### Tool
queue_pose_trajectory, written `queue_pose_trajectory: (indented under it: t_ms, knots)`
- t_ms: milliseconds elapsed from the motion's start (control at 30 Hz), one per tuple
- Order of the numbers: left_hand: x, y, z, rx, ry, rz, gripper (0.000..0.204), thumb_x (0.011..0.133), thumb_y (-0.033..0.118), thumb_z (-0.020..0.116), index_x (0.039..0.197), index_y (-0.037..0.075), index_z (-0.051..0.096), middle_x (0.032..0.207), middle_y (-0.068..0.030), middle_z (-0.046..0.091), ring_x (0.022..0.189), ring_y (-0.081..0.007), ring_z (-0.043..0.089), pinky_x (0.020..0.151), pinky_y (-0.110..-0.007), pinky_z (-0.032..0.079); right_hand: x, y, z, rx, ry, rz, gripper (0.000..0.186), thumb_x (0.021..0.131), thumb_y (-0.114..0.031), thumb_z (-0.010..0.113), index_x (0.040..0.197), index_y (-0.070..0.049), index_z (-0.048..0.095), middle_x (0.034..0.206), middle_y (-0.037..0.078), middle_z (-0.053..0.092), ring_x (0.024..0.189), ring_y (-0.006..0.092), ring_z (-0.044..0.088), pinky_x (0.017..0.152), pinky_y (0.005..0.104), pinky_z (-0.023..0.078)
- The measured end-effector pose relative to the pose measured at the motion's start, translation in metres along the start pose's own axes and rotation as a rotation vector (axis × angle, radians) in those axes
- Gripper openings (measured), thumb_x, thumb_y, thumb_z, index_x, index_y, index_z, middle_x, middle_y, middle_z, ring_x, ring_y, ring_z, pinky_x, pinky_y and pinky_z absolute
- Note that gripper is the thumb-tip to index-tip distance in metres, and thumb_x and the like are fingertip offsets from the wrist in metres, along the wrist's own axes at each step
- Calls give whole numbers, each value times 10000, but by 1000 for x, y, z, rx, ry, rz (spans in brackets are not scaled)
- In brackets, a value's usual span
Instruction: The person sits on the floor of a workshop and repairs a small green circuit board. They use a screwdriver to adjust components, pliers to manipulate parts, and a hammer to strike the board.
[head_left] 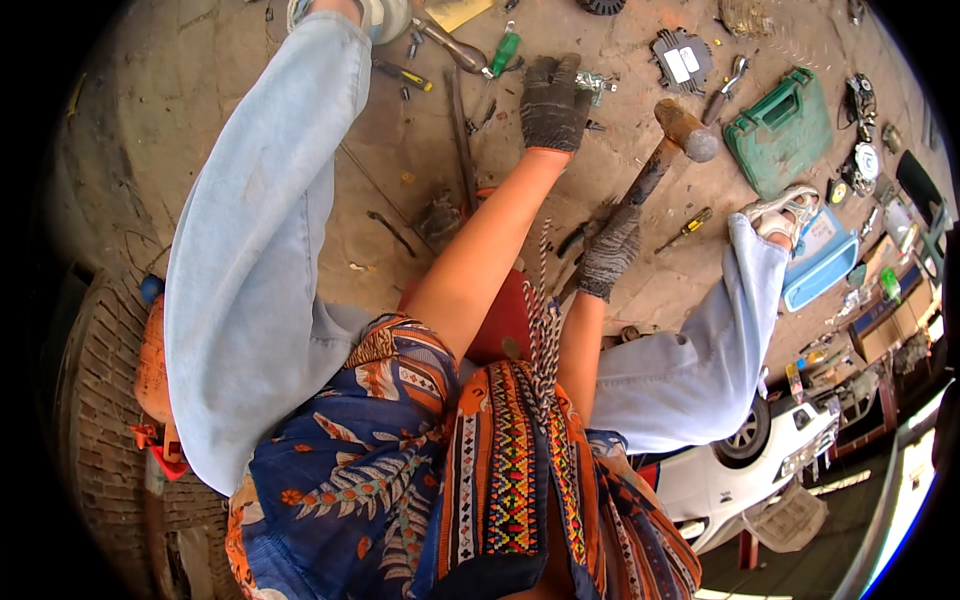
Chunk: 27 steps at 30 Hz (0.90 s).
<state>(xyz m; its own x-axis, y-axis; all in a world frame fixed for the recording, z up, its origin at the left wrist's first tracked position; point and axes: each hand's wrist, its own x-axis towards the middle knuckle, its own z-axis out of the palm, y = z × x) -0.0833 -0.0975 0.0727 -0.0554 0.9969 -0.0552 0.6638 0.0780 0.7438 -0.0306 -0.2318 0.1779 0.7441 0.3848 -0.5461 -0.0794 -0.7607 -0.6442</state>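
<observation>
My right hand (610, 250), in a dark grey knit glove, is wrapped round the handle of a hammer (686, 132). The hammer's worn metal head is up and to the right of that hand. My left hand (555, 105), gloved the same way, is low over the floor with its fingers closed at a small silvery metal part (598, 84). Only the part's right side shows past the glove. A green-handled screwdriver (505, 50) lies left of the left hand. Below and right of the hammer is a yellow-and-black screwdriver (685, 230).
A green plastic case (780, 130) lies at the right, near my foot and a blue tray (822, 262). A black boxy part (683, 60) and a ratchet wrench (728, 90) lie beyond the hammer. A long metal bar (461, 140) lies left of my left forearm. A white car (750, 470) stands lower right.
</observation>
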Motion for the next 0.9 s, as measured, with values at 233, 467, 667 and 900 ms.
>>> queue_pose_trajectory:
  t_ms: [233,467,667,900]
  knots:
    - [-6,-36,7,-66,-160,-16,185,747,160,673,920,108,629,899,-164,601,816,-349,582,701,-444,467,7,41,19,-238,26,-173,518,921,-499,403,796,-27,574,635,67,557,533,150,521,488,298,404]
    - [0,-27,8,71,-121,-73,109,703,124,677,790,104,616,843,-165,606,784,-362,585,682,-452,467,21,25,20,-86,-99,162,548,908,-524,415,772,-15,566,635,76,552,508,136,505,455,279,387]
    - [5,-23,16,10,-124,-7,76,724,115,652,776,88,605,833,-179,598,795,-371,586,689,-455,466,1,32,11,401,65,2,451,868,-491,537,837,-40,544,661,26,547,518,97,479,451,250,373]
    - [15,-20,23,268,-382,-278,140,768,184,616,856,74,616,960,-168,603,868,-341,601,748,-445,481,46,25,18,-459,-79,54,593,892,-559,382,747,-18,579,622,120,565,503,216,525,491,362,414]
